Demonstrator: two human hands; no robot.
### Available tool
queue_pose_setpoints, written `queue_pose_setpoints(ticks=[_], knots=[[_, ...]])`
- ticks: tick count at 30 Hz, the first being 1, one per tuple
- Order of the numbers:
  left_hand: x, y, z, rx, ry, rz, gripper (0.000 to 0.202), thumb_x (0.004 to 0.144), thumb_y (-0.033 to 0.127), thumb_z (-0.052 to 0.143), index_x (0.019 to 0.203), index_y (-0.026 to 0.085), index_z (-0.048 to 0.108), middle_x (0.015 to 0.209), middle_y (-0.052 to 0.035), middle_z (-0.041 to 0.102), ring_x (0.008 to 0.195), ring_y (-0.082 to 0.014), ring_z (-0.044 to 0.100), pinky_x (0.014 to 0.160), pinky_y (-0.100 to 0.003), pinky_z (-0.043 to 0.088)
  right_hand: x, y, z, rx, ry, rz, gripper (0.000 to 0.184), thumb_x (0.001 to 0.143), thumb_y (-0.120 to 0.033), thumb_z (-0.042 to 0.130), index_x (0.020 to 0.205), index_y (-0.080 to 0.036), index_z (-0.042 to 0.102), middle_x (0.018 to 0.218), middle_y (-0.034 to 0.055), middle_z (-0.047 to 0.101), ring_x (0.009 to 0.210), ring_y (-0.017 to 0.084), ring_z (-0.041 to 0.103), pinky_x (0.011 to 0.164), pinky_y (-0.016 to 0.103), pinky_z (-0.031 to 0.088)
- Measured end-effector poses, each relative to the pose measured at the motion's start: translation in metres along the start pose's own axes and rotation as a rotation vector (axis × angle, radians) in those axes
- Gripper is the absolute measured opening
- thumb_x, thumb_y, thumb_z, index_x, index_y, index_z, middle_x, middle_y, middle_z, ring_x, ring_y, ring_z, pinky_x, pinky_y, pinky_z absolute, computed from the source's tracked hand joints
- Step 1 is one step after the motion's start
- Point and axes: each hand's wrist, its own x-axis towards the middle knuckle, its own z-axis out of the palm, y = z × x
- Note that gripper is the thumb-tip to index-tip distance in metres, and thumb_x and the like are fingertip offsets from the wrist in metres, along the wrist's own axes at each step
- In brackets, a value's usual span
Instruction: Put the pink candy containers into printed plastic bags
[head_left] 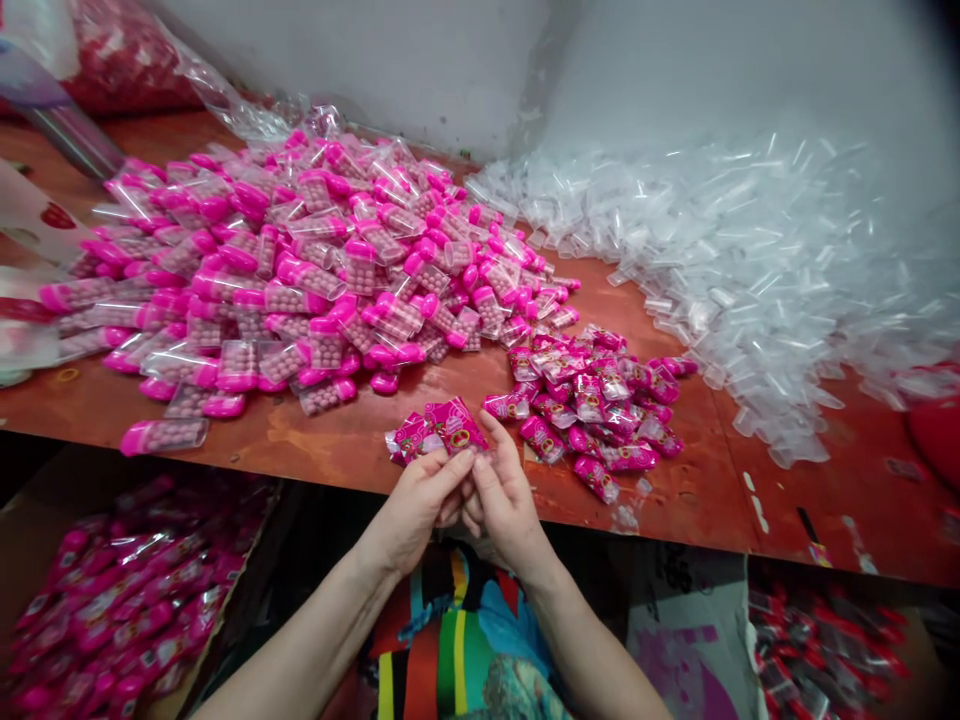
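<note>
Both hands meet at the table's front edge, thumbs and fingers pinched together. Between them is a flat pink printed wrapper sleeve [457, 424]. My left hand [421, 490] grips its lower edge, and my right hand [510, 492] pinches its right lower corner. More flat pink sleeves [409, 438] lie just left of it, partly behind my left fingers. To the right of my right hand sits a small heap of wrapped pink candy bottles [589, 395]. Behind is a large pile of clear bottles with pink caps and pink balls [337, 270].
Clear plastic bottles [720, 260] are heaped along the wall at the right. Below the red-brown table [300, 440], a box of wrapped pink bottles [135, 610] stands left and red-and-black items [829, 640] lie right. A bag of red pieces [131, 55] sits back left.
</note>
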Motion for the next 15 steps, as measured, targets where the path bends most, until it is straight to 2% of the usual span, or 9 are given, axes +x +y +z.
queue_pose_setpoints(ticks=[2, 5, 7, 10, 15], knots=[[0.001, 0.000, 0.002, 0.027, 0.026, 0.008, 0.037, 0.079, 0.045, 0.068, 0.061, 0.015, 0.056, 0.045, 0.0036, 0.046, 0.037, -0.0049, 0.035, 0.039, -0.019, 0.022, 0.000, 0.000, -0.003, -0.077, 0.006, -0.015, 0.054, 0.094, -0.041, 0.051, 0.143, -0.028, 0.031, 0.049, -0.0134, 0.032, 0.033, 0.005, 0.026, 0.033, 0.014, 0.029], [0.003, 0.003, 0.003, -0.001, 0.045, 0.054, 0.038, 0.083, 0.046, 0.063, 0.063, 0.016, 0.056, 0.039, 0.0057, 0.040, 0.035, -0.0046, 0.031, 0.039, -0.019, 0.021, 0.001, -0.002, -0.008, -0.159, -0.044, -0.002, 0.048, 0.094, -0.042, 0.051, 0.138, -0.025, 0.040, 0.053, -0.0106, 0.042, 0.036, 0.005, 0.031, 0.036, 0.015, 0.030], [0.003, 0.004, 0.002, -0.034, 0.050, 0.079, 0.035, 0.083, 0.045, 0.064, 0.065, 0.016, 0.056, 0.037, 0.0071, 0.038, 0.034, -0.0037, 0.028, 0.039, -0.018, 0.020, 0.001, -0.003, -0.012, -0.184, -0.064, 0.003, 0.051, 0.092, -0.041, 0.055, 0.138, -0.025, 0.039, 0.055, -0.0092, 0.049, 0.036, 0.005, 0.034, 0.036, 0.015, 0.030], [0.003, 0.003, 0.003, -0.010, 0.023, 0.061, 0.031, 0.081, 0.041, 0.067, 0.067, 0.015, 0.057, 0.039, 0.0048, 0.046, 0.033, -0.0028, 0.028, 0.038, -0.017, 0.020, 0.003, 0.001, -0.016, -0.161, -0.051, 0.014, 0.057, 0.088, -0.040, 0.061, 0.138, -0.024, 0.036, 0.049, -0.0104, 0.051, 0.035, 0.006, 0.037, 0.035, 0.015, 0.031], [0.004, -0.004, 0.006, 0.068, 0.048, 0.073, 0.028, 0.081, 0.039, 0.067, 0.070, 0.015, 0.057, 0.042, 0.0019, 0.054, 0.032, -0.0030, 0.033, 0.036, -0.016, 0.022, 0.006, 0.008, -0.022, -0.104, -0.052, 0.046, 0.050, 0.087, -0.039, 0.063, 0.129, -0.023, 0.042, 0.045, -0.0114, 0.049, 0.034, 0.006, 0.037, 0.034, 0.015, 0.033]])
